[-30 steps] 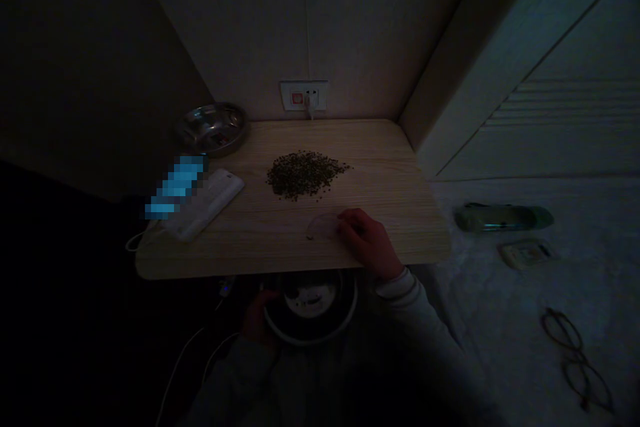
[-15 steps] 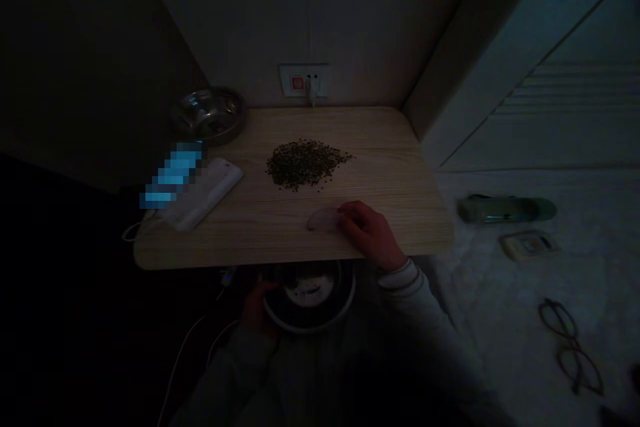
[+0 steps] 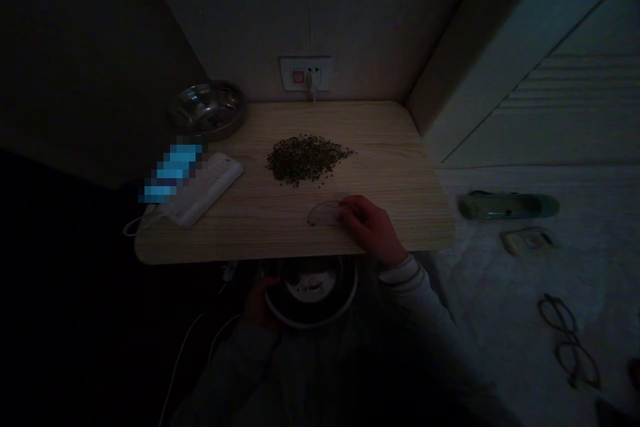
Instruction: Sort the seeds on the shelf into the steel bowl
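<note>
A pile of small dark seeds [image 3: 306, 159] lies in the middle of a light wooden table [image 3: 410, 213]. My right hand [image 3: 371, 228] rests near the table's front edge, fingers curled on a thin clear flat piece [image 3: 324, 213] that lies on the wood. Below the table edge, my left hand [image 3: 258, 305] grips the rim of a round bowl [image 3: 311, 293] with something pale inside. The room is very dim.
A steel dish [image 3: 207, 109] sits at the table's back left corner. A white power strip [image 3: 205, 190] and a glowing phone [image 3: 170, 172] lie at the left edge. A wall socket [image 3: 305, 73] is behind. Glasses [image 3: 567, 340] and small items [image 3: 507, 207] lie on the bed at right.
My right hand has slid the clear piece slightly away from me and kept its hold; the camera tilted a little. The bowl stays under the edge.
</note>
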Demonstrator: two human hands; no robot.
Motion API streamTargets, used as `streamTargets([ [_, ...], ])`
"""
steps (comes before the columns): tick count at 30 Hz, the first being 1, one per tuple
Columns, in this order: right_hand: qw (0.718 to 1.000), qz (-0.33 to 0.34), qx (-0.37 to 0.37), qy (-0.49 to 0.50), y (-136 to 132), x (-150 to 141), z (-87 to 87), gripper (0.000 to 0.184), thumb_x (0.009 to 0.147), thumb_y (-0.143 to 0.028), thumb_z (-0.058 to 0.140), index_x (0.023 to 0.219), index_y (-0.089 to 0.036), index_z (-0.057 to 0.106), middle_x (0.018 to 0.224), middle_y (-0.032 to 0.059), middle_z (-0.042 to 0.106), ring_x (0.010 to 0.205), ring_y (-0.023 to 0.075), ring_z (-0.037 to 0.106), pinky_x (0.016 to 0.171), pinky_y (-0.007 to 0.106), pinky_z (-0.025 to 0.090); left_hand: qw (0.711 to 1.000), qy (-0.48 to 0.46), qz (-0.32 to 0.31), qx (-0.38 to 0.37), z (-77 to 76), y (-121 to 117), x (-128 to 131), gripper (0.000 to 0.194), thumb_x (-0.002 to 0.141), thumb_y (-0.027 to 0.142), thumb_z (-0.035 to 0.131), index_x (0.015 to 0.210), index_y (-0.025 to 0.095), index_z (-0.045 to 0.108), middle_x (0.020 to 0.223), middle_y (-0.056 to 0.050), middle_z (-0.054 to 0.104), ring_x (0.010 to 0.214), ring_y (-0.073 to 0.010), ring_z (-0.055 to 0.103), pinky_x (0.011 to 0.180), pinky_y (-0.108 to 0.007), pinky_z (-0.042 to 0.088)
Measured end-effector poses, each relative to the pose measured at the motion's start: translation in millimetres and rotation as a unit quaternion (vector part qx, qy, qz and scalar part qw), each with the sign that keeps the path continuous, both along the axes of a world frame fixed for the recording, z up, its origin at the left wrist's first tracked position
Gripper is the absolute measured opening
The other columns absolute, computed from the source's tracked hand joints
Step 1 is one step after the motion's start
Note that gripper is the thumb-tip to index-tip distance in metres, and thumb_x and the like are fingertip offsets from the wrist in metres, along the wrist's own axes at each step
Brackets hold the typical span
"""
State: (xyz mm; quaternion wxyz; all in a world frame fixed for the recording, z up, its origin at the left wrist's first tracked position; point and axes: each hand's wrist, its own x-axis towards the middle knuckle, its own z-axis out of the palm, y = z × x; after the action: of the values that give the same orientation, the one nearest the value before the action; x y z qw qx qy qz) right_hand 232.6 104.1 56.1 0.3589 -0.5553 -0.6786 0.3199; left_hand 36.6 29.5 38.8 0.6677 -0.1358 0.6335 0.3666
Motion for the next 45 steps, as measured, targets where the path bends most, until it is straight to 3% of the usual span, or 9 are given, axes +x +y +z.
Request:
streamTargets([
  [9,1.0,0.01,0.001,-0.006,0.1,0.7,1.1,0.017,0.076,-0.025,0.046,0.09,-0.019,0.054,0.067,-0.0001,0.057,0.063,0.0146,0.051,0.061,0.026,0.038,0.999,0.032,0.005,-0.001,-2.5,-0.4,-0.1,0.031,0.067,0.011,0.043,0.04,0.015,0.058,0.043,-0.008,0.06,0.061,-0.0218,0.062,0.059,-0.029,0.048],
  [19,1.0,0.016,0.009,-0.025,-1.0,0.7,5.9,0.015,0.075,-0.023,0.047,0.087,-0.019,0.056,0.066,-0.0003,0.058,0.066,0.0151,0.051,0.064,0.027,0.038,1.0,-0.012,-0.015,0.001,-4.5,-2.5,-0.8,0.021,0.064,0.016,0.045,0.049,0.014,0.061,0.048,-0.01,0.063,0.076,-0.0284,0.062,0.069,-0.038,0.048],
  [27,0.998,-0.001,-0.013,0.055,-0.2,1.1,0.0,0.017,0.075,-0.026,0.045,0.087,-0.019,0.054,0.068,-0.0001,0.057,0.064,0.0142,0.052,0.06,0.025,0.039,1.0,0.017,-0.019,-0.003,1.5,0.8,0.1,0.027,0.067,0.013,0.043,0.044,0.015,0.058,0.044,-0.008,0.061,0.072,-0.0258,0.062,0.069,-0.036,0.048],
  [45,0.999,0.039,0.006,-0.019,-0.8,2.1,2.0,0.015,0.072,-0.02,0.047,0.085,-0.019,0.055,0.072,0.0013,0.057,0.07,0.0163,0.05,0.065,0.028,0.038,0.999,0.006,-0.02,0.025,-6.7,-3.5,-1.6,0.032,0.068,0.014,0.042,0.043,0.013,0.06,0.044,-0.009,0.062,0.063,-0.0252,0.063,0.065,-0.036,0.049],
])
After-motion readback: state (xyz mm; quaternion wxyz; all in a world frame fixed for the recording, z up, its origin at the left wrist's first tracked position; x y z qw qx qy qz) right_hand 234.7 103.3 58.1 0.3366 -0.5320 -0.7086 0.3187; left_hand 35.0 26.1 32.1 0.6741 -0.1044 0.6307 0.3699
